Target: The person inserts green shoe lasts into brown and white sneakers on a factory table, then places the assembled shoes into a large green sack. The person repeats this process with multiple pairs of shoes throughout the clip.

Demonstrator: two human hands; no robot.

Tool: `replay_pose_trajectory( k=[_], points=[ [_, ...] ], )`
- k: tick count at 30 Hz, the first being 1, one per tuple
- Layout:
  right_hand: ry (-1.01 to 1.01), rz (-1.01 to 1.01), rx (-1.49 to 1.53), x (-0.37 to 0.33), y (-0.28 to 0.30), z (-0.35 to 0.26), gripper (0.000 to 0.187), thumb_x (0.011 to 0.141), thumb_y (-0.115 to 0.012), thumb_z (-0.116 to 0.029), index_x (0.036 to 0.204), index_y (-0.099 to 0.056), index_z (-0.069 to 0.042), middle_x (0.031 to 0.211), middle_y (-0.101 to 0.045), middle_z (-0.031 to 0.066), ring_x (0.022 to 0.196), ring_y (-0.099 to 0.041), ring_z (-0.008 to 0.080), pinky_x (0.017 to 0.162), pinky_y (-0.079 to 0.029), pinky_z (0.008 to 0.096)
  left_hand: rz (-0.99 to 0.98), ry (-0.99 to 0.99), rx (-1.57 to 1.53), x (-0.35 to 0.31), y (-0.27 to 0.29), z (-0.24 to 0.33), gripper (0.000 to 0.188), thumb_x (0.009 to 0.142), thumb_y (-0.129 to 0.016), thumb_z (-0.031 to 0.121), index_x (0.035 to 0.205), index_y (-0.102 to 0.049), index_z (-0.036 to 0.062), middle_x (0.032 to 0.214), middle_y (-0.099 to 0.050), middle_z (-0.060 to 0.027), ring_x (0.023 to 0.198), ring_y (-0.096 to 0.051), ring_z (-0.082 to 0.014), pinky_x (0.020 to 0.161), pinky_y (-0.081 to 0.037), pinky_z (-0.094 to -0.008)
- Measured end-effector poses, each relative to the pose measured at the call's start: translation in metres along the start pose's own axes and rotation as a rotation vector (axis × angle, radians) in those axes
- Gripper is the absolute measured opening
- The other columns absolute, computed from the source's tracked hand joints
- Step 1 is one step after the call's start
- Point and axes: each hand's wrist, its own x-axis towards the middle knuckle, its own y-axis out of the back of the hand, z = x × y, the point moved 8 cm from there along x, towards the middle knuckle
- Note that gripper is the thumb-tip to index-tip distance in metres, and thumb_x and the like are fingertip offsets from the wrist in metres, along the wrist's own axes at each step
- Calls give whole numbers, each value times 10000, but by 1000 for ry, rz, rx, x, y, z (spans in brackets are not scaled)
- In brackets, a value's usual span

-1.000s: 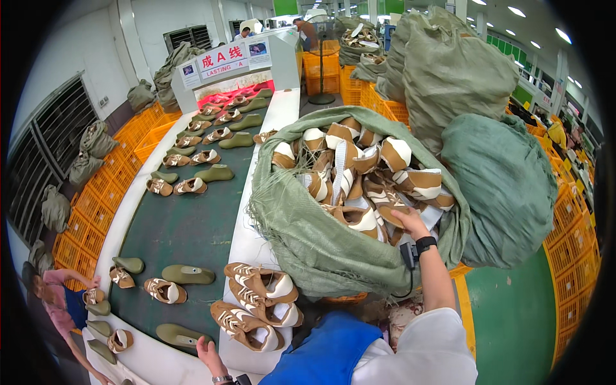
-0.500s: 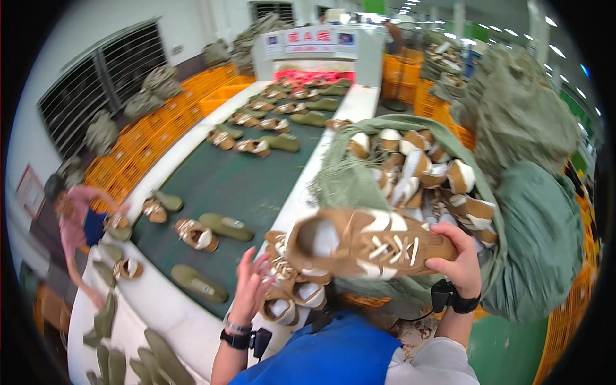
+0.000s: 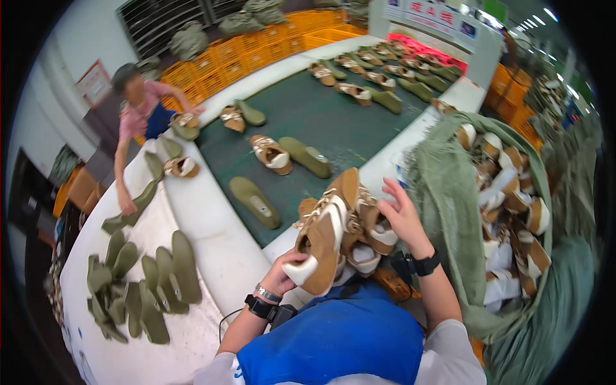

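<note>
on a brown-and-white shoe [image 3: 327, 231], left fingers [image 3: 292, 258] clamp closed.

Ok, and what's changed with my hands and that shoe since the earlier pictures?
Your right hand, which reached into the green sack and then held the brown-and-white shoe by its toe end, has let go and is open. Your left hand, empty before, now grips the shoe by its heel. The shoe has moved left, away from the sack. The green shoe forms on the belt look unmoved.
</note>
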Motion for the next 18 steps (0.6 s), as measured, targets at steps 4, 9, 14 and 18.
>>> replay_pose_trajectory(
  k=[4,9,14,18],
  points=[
    [-85,-164,94,1,-48,33,449,885,-614,-93,1303,-471,-14,1208,-543,119,937,-594,119,787,-482,242,-296,-13,-614,-12,16,10,578,976,-350,433,1341,-408,-12,1242,-517,-275,1046,-591,-388,877,-524,-462],
    [-102,-312,54,-11,-81,56,311,885,-607,-65,1178,-562,29,1039,-609,64,906,-590,98,761,-484,225,-75,-248,-535,-35,87,47,570,962,-407,471,1344,-426,48,1212,-544,-182,1071,-582,-299,921,-499,-511],
    [-127,-335,-34,-18,-80,68,315,880,-604,-46,1185,-552,15,1013,-604,55,821,-590,82,719,-480,219,612,-598,-117,-82,245,173,439,966,-451,371,1325,-468,120,1131,-601,-35,978,-604,-182,842,-513,-397],
    [-103,-325,-47,-18,-77,71,318,873,-605,-32,1185,-554,7,992,-603,49,793,-579,71,712,-476,209,1406,-699,314,-149,360,223,434,870,-575,286,1243,-509,75,1017,-622,-103,879,-616,-259,792,-504,-393]
  ],
)
